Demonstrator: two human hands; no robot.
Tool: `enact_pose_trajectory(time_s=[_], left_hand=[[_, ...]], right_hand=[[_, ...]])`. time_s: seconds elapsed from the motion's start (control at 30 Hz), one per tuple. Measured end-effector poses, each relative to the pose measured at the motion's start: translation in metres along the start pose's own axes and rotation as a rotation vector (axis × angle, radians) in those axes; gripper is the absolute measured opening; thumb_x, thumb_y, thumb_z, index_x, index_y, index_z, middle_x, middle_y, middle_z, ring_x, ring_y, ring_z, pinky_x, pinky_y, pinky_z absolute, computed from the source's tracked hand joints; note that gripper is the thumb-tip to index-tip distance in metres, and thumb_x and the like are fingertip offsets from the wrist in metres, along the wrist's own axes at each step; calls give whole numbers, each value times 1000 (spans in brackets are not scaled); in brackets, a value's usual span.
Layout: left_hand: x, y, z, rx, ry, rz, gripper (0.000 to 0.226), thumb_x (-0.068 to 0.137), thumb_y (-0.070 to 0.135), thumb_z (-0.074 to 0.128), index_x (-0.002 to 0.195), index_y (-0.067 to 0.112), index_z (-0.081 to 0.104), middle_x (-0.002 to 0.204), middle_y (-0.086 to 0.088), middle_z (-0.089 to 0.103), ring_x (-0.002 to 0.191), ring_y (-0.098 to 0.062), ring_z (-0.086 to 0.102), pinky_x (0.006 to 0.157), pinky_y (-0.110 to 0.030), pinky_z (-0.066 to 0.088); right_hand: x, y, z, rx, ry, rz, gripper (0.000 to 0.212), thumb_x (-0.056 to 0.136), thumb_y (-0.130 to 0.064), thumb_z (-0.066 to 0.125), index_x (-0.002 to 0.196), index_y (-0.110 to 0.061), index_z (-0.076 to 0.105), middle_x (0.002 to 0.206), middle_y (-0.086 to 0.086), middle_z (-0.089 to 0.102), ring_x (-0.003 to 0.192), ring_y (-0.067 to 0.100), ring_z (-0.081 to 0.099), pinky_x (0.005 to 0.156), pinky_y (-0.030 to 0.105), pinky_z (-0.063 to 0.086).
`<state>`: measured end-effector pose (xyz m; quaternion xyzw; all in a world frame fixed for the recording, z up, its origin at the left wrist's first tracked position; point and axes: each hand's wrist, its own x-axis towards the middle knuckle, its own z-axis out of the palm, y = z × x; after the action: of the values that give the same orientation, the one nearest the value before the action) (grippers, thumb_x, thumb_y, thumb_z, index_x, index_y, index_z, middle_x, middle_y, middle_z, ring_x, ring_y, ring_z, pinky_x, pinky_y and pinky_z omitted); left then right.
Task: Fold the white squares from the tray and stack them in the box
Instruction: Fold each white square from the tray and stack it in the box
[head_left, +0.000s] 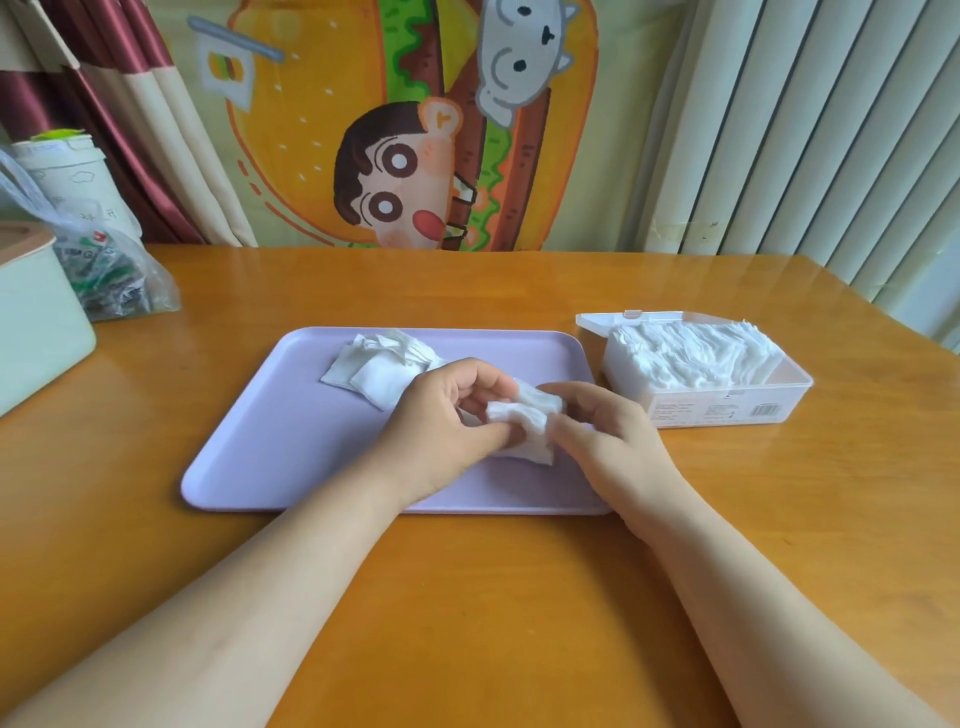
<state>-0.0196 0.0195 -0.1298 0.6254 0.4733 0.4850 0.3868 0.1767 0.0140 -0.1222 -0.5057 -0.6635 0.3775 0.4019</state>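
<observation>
A lilac tray (270, 431) lies on the wooden table. Several loose white squares (376, 366) sit in a small pile at its far middle. Over the tray's right half, my left hand (447, 415) and my right hand (605, 431) both pinch one crumpled white square (524, 421) between them, its lower edge resting on the tray. To the right of the tray stands an open clear plastic box (769, 402) with a row of white squares (691, 358) packed inside; its right end has a gap.
A pale green container (36, 332) stands at the left table edge, with a plastic bag (111, 275) and a white tub (72, 176) behind it. A cartoon cloth and curtains hang behind the table (467, 597).
</observation>
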Motion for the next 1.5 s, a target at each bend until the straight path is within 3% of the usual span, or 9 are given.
enact_pose_trajectory(time_s=[0.13, 0.33, 0.5, 0.73, 0.83, 0.93, 1.03, 1.3, 1.5], left_hand=[[2, -3, -1, 72, 52, 7, 42, 68, 17, 90, 102, 32, 71, 95, 8, 70, 86, -23, 66, 75, -33, 59], [2, -6, 0, 268, 15, -16, 73, 64, 40, 89, 132, 32, 64, 95, 8, 55, 69, -7, 48, 72, -23, 49], [0, -2, 3, 235, -106, -12, 21, 78, 26, 83, 97, 24, 74, 68, 8, 57, 61, -11, 48, 64, -34, 45], [-5, 6, 5, 217, -88, 18, 16, 82, 24, 66, 92, 14, 73, 74, -10, 66, 64, -17, 55, 68, -42, 54], [-9, 9, 5, 248, -131, 58, 20, 84, 14, 62, 98, 16, 75, 83, -10, 72, 76, -28, 64, 75, -40, 56], [-8, 10, -9, 280, 108, 60, 28, 89, 10, 65, 111, 22, 76, 90, 8, 73, 78, -5, 65, 75, -21, 51], [-5, 9, -36, 577, 298, 23, 22, 93, 17, 66, 112, 23, 74, 103, 15, 69, 89, -8, 65, 82, -25, 52], [-5, 2, -41, 717, 86, -287, 57, 84, 53, 75, 132, 26, 60, 116, 6, 64, 105, -21, 64, 94, -36, 54], [-7, 3, -40, 581, -45, -378, 37, 63, 67, 71, 86, 40, 64, 79, 9, 60, 78, -21, 55, 66, -32, 42]], right_hand=[[-3, 0, -1, -55, -80, -33, 46, 79, -48, 82, 120, -30, 71, 104, -9, 75, 100, 2, 67, 84, 14, 50], [-4, 1, 0, -38, 27, -66, 24, 88, -8, 74, 104, -26, 72, 100, -13, 77, 98, 2, 70, 82, 12, 49], [-3, 2, 1, -82, 35, -15, 48, 86, 1, 63, 118, -33, 63, 114, -18, 70, 107, 3, 65, 88, 22, 47], [-7, 2, 15, -596, -49, -210, 72, 92, -28, 26, 162, -12, 30, 141, 4, 52, 133, 20, 43, 126, 52, 21], [-7, 3, 18, -674, -54, -222, 79, 88, -40, 14, 161, -14, 30, 135, 3, 52, 126, 26, 51, 118, 53, 30], [-10, 2, 16, -519, 70, -213, 47, 97, -25, 45, 143, -21, 53, 125, -2, 61, 114, 24, 60, 103, 50, 46], [-11, 2, 17, -406, 154, -168, 40, 93, -18, 64, 132, -24, 59, 125, -8, 62, 112, 19, 61, 98, 42, 50], [-5, 5, 15, -356, 267, -99, 47, 93, -25, 70, 139, -23, 58, 130, -10, 63, 112, 10, 58, 86, 23, 41], [-1, 8, 16, -342, 265, -74, 47, 93, -29, 71, 138, -23, 59, 128, -11, 64, 111, 9, 59, 84, 20, 39]])
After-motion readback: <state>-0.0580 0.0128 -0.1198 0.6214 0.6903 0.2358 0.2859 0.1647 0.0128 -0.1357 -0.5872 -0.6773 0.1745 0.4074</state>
